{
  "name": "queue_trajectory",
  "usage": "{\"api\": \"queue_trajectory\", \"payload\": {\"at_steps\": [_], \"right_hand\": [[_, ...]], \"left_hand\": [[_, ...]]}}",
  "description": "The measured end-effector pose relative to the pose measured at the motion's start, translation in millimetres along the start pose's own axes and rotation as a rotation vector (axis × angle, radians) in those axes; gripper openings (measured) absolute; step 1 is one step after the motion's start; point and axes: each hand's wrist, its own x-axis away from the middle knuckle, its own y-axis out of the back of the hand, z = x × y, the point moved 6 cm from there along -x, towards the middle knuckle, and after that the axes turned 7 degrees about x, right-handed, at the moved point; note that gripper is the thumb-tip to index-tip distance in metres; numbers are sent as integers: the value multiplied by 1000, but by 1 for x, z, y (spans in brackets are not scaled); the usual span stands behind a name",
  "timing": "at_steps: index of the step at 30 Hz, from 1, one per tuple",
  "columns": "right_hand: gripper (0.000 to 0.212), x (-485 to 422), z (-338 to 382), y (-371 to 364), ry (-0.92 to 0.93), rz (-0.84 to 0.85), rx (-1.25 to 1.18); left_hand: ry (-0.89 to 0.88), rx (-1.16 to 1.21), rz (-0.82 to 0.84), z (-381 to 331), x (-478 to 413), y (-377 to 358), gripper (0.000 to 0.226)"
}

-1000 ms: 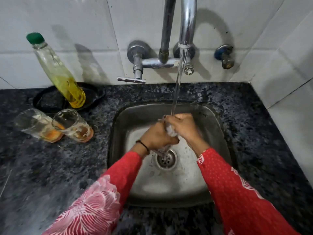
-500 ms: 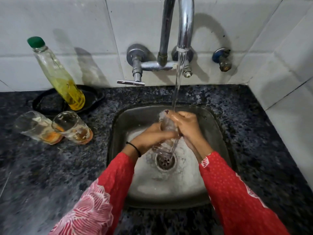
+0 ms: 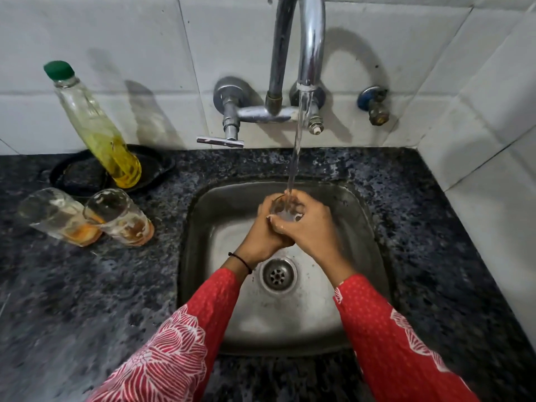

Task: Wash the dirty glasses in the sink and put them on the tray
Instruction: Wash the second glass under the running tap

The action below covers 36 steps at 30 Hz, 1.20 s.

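Note:
A clear glass (image 3: 285,208) stands upright over the steel sink (image 3: 203,227), its mouth under the running water from the tap (image 3: 310,53). My left hand (image 3: 261,236) and my right hand (image 3: 309,227) both wrap around it from either side, hiding most of its body. Two dirty glasses with orange residue stand on the dark counter at the left, one (image 3: 58,217) further left and one (image 3: 119,217) beside it. A black tray (image 3: 156,166) lies behind them against the wall.
A soap bottle (image 3: 95,126) with a green cap and yellow liquid stands on the tray. The tap lever (image 3: 220,141) sticks out over the counter. A second valve (image 3: 374,105) sits on the tiled wall. The sink drain (image 3: 278,274) is uncovered.
The glass has been turned from tilted, pouring toward the drain, to upright under the stream. Both hands have risen slightly and closed around it.

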Motion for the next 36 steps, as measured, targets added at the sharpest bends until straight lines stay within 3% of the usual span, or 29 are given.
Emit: {"api": "queue_trajectory", "payload": {"at_steps": [2,4,7,12,15,18,20,22,24,27,33,36], "right_hand": [[32,-2,-5,6,-53,-119,-137],[22,0,-30,9,-308,-232,-461],[31,14,-50,-23,-722,-110,-1143],[41,23,-45,-45,-761,-84,-1362],[39,17,-38,-37,-686,5,-1319],[27,10,-28,-32,-553,65,-1144],[34,5,-18,-33,-420,47,-1043],[41,2,-9,-39,-316,66,-962],[50,1,-7,-42,-273,63,-760],[57,-2,-7,-38,-198,-25,-486],[59,-4,-7,-21,-127,-103,-352],[59,-5,-2,-19,-104,-109,-361]], "left_hand": [[-23,-10,28,-11,0,-1,78],[-119,-222,5,-31,-1,6,65],[-239,-628,-12,-61,-8,13,39],[-181,-560,29,-72,-20,0,28],[-119,-303,-155,-55,-15,14,12],[144,370,-388,-14,-2,31,21],[330,757,-378,11,7,23,25],[401,898,-293,23,15,14,31],[430,873,-301,32,20,12,33],[356,601,-420,31,9,28,31],[-72,372,-607,-72,-33,80,23],[-221,-47,-729,-104,-33,91,21]]}}
